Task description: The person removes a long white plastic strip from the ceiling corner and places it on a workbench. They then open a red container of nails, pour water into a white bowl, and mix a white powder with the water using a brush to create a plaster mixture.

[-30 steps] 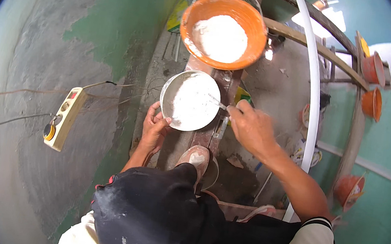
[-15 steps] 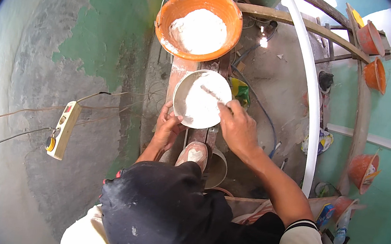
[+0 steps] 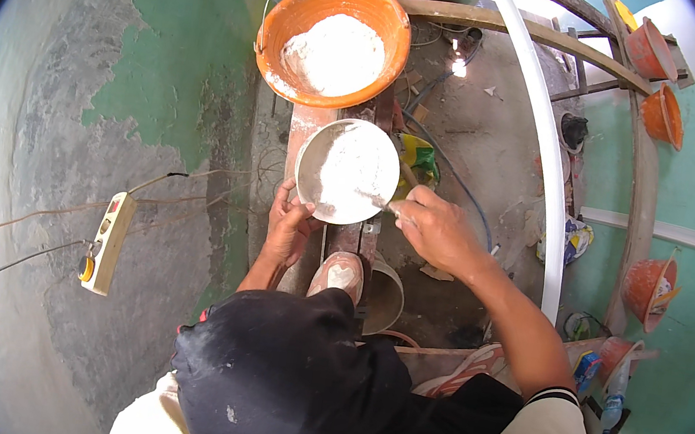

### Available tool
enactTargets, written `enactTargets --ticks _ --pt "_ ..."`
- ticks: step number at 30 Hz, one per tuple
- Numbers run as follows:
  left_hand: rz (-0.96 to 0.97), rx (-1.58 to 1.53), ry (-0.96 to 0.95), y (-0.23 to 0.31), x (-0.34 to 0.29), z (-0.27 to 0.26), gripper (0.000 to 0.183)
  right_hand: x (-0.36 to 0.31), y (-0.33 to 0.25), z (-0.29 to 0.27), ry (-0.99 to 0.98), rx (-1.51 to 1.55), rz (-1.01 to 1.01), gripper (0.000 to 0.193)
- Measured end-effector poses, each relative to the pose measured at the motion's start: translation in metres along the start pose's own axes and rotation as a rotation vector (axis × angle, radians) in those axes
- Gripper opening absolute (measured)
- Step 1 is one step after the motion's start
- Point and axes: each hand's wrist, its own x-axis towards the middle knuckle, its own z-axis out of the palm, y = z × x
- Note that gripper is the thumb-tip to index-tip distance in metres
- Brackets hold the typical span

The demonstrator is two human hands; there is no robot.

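A round white bowl [image 3: 310,164] of white powder [image 3: 357,166] rests over a narrow wooden plank [image 3: 299,132]. My left hand [image 3: 288,231] grips the bowl's near left rim, fingers underneath and thumb on the edge. In my right hand [image 3: 442,234] is a thin, short-ended tool [image 3: 387,207], its tip at the bowl's right rim; my closed fingers hide the rest, so its exact kind is unclear. Just beyond the bowl stands an orange bucket [image 3: 273,36] with a wire handle, holding a heap of white powder [image 3: 338,53].
A shoe [image 3: 340,273] is on the plank, beside a pale bucket [image 3: 385,301] lower down. On the left hangs a power strip [image 3: 109,243] with cables. A long white strip [image 3: 543,129] curves past on the right, near orange buckets [image 3: 663,116] along the wall.
My right hand has drawn the tool from the middle of the powder back to the bowl's near right rim. The left hand keeps its grip. The whole view has shifted slightly.
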Motion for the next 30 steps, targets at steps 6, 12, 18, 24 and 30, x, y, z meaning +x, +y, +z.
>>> enactTargets --ticks 6,12,18,24,30 --pt "-0.007 -0.002 -0.002 0.006 -0.002 -0.003 0.074 0.009 0.017 -0.025 0.033 -0.04 0.015 0.019" --pt "-0.009 0.004 -0.001 0.008 -0.003 -0.001 0.073 0.02 0.013 -0.022 0.11 0.009 0.014 0.02" --pt "-0.018 0.016 -0.006 0.008 -0.005 -0.001 0.075 0.028 0.006 -0.013 0.087 -0.007 0.029 0.023" --pt "-0.007 0.059 0.013 0.005 -0.007 -0.003 0.069 0.024 -0.006 -0.008 0.041 -0.009 -0.017 0.022" --pt "-0.019 0.016 0.023 0.007 -0.003 -0.002 0.073 0.014 -0.007 0.011 -0.04 0.02 0.009 0.017"
